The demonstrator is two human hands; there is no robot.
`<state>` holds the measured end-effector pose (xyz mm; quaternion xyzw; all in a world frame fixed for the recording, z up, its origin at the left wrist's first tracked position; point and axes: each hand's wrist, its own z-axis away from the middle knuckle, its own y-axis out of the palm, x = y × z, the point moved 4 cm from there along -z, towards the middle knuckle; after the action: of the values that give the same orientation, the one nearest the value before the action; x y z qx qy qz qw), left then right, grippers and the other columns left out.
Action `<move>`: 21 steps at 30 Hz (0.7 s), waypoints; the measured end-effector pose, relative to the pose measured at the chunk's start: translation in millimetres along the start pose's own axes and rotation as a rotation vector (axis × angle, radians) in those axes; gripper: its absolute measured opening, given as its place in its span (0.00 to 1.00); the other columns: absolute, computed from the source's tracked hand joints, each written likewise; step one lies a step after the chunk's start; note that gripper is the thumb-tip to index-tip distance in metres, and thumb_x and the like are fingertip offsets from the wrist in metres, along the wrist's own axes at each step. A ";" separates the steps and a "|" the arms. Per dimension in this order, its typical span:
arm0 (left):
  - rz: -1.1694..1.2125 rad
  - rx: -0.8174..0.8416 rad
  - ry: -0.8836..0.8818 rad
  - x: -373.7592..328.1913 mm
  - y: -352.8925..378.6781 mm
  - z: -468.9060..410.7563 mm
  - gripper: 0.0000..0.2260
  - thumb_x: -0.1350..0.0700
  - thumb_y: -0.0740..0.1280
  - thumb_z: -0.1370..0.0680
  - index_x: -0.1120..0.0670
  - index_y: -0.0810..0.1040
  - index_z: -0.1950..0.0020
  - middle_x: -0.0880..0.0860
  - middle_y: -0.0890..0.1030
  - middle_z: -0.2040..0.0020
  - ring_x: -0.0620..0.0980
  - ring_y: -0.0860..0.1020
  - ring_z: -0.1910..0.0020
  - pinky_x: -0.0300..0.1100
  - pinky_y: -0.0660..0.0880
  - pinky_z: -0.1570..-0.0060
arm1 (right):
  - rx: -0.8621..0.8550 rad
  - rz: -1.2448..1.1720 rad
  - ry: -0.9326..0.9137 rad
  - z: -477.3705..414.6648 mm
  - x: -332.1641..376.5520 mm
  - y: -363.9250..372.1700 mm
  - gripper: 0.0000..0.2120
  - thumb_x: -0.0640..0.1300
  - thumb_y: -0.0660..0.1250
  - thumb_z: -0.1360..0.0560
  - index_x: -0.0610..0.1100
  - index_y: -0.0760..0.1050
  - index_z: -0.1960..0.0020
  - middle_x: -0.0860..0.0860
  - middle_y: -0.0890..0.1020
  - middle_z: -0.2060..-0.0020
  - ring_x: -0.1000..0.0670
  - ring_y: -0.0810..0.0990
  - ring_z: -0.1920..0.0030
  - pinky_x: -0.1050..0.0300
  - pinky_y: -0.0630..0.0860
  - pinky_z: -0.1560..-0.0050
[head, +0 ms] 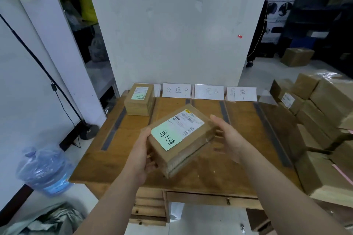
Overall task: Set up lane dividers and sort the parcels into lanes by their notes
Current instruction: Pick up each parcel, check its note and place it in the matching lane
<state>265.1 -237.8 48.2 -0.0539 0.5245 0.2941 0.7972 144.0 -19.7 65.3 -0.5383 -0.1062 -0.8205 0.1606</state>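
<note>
Hands: we hold one parcel (pixel 188 146) above the table (pixel 99 164), our left hand (pixel 142 155) gripping its near-left corner and our right hand (pixel 228 139) clasping its far-right edge.
Note: a green slip (pixel 165 138) with handwriting lies on top of it.
Table: grey tape strips (pixel 114 130) mark lanes.
Far-left lane: a stack of parcels (pixel 139 101) stands here.
Back edge: white signs (pixel 176 90) stand upright.

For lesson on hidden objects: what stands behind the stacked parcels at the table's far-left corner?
A white sign card shows only its right edge beside the stacked parcels; the rest, with any writing, is covered.
</note>
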 end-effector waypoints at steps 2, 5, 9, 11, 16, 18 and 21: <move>0.049 -0.023 0.009 -3.1 -9.1 -4.6 0.16 0.36 0.64 0.25 0.44 0.78 0.43 0.50 0.83 0.50 0.52 0.80 0.49 0.45 0.79 0.66 | 0.014 0.009 0.048 -3.7 -4.7 20.2 0.31 0.70 0.68 0.35 0.55 0.70 0.38 0.51 0.71 0.39 0.43 0.73 0.39 0.37 0.73 0.41; 0.103 -0.051 -0.001 -6.4 -19.0 -11.7 0.16 0.39 0.63 0.23 0.45 0.76 0.39 0.50 0.84 0.50 0.53 0.80 0.49 0.49 0.82 0.64 | 0.102 -0.046 0.103 -14.8 -7.5 53.3 0.43 0.68 0.72 0.39 0.63 0.58 0.29 0.50 0.65 0.35 0.37 0.72 0.39 0.36 0.76 0.46; 0.167 -0.083 -0.024 -9.3 -31.1 -27.0 0.20 0.40 0.63 0.23 0.46 0.71 0.34 0.54 0.78 0.40 0.58 0.78 0.43 0.62 0.80 0.50 | 0.195 -0.125 0.065 -38.3 1.9 94.6 0.42 0.60 0.76 0.36 0.66 0.55 0.29 0.46 0.72 0.35 0.42 0.79 0.53 0.43 0.80 0.56; 0.144 -0.120 -0.010 -16.2 -39.6 -35.5 0.18 0.41 0.63 0.22 0.47 0.71 0.35 0.54 0.78 0.42 0.58 0.79 0.44 0.58 0.81 0.54 | 0.166 -0.093 0.032 -53.7 9.7 109.3 0.37 0.56 0.73 0.31 0.64 0.56 0.30 0.48 0.76 0.38 0.42 0.79 0.47 0.44 0.80 0.54; -0.107 -0.214 0.117 -46.0 -58.7 -61.0 0.10 0.47 0.58 0.19 0.47 0.77 0.52 0.45 0.83 0.63 0.46 0.80 0.61 0.37 0.75 0.75 | 0.218 -0.067 -0.020 -92.9 30.2 143.3 0.29 0.55 0.68 0.25 0.60 0.59 0.28 0.54 0.83 0.47 0.50 0.81 0.49 0.49 0.77 0.49; -0.177 -0.263 0.124 -55.2 -69.0 -76.4 0.10 0.43 0.58 0.20 0.43 0.76 0.53 0.42 0.84 0.65 0.47 0.80 0.58 0.42 0.77 0.62 | 0.242 -0.049 -0.027 -108.8 36.8 157.4 0.26 0.55 0.66 0.24 0.59 0.61 0.28 0.54 0.84 0.48 0.52 0.82 0.52 0.55 0.76 0.56; -0.279 -0.268 0.141 -63.5 -84.2 -99.5 0.15 0.28 0.57 0.29 0.35 0.76 0.55 0.43 0.83 0.51 0.49 0.81 0.48 0.52 0.77 0.43 | 0.266 -0.015 -0.025 -131.1 42.7 175.2 0.26 0.57 0.61 0.21 0.60 0.58 0.26 0.54 0.82 0.45 0.53 0.81 0.50 0.58 0.75 0.59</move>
<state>211.7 -372.4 40.4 -0.2521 0.5228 0.2436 0.7770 83.2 -233.7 52.6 -0.5214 -0.2202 -0.7936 0.2233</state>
